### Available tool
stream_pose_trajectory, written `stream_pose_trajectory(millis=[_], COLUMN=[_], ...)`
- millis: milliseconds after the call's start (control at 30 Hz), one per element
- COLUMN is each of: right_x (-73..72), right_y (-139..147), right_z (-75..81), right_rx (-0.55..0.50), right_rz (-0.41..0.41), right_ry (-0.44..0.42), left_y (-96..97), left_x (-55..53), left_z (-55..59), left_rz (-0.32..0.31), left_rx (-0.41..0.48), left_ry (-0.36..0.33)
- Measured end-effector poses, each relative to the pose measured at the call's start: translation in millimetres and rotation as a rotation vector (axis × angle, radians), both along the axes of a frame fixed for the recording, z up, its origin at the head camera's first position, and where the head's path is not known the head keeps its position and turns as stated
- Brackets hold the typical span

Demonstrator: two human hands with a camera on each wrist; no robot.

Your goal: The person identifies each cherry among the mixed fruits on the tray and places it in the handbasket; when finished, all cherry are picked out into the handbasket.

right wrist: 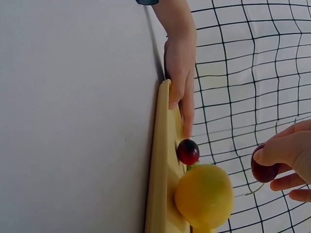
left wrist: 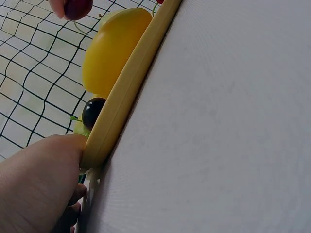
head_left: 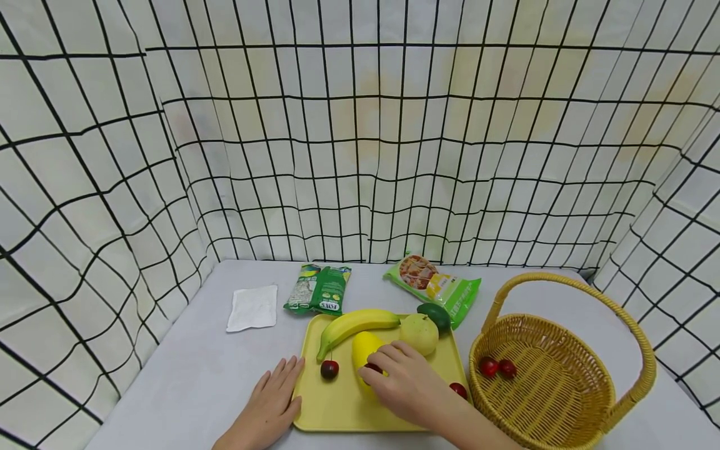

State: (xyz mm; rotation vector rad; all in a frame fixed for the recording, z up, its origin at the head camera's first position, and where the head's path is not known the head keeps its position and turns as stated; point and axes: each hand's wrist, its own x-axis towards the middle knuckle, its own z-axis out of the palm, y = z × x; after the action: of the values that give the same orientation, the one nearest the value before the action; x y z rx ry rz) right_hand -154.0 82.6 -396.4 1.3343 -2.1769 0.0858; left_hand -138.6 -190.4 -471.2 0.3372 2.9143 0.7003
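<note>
A dark red cherry point(right wrist: 265, 165) with a thin stem is pinched between the thumb and fingers of my right hand point(head_left: 402, 378), raised over the yellow tray point(head_left: 332, 412). Under that hand lies a yellow mango point(head_left: 367, 344), partly hidden by it in the head view. My left hand point(head_left: 270, 400) rests flat with fingers extended along the tray's left edge. Close to it on the tray sits another dark cherry point(head_left: 329, 369). A banana point(head_left: 357, 325), a pale green round fruit point(head_left: 419, 334) and one more cherry point(head_left: 458, 390) also lie on the tray.
A wicker basket point(head_left: 604, 381) with a tall handle stands to the right, two cherries point(head_left: 497, 367) inside. An avocado-like dark green fruit point(head_left: 435, 315) sits at the tray's back corner. Behind are a green packet point(head_left: 320, 289), another green packet point(head_left: 439, 284) and a white tissue point(head_left: 252, 308).
</note>
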Motion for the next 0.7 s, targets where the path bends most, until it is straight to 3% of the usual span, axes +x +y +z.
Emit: stream_pose_trajectory(millis=[233,500,700], right_x=[-4.1,-3.2,-2.0], right_y=[11,29,43], right_z=[2.1,7.1,10.7], right_rx=[-0.058,-0.031,-0.059], right_rz=[0.009,-0.055,-0.078], right_ry=[0.058,-0.032,-0.029], left_y=[-0.2,0.7,0.9], left_x=[-0.5,-0.5,-0.2], left_z=[-1.1,-0.9,-1.1], left_rz=[-0.002,0.002,0.006], left_rx=[-0.003,-0.007,-0.023], left_ry=[0.007,0.012,0.014])
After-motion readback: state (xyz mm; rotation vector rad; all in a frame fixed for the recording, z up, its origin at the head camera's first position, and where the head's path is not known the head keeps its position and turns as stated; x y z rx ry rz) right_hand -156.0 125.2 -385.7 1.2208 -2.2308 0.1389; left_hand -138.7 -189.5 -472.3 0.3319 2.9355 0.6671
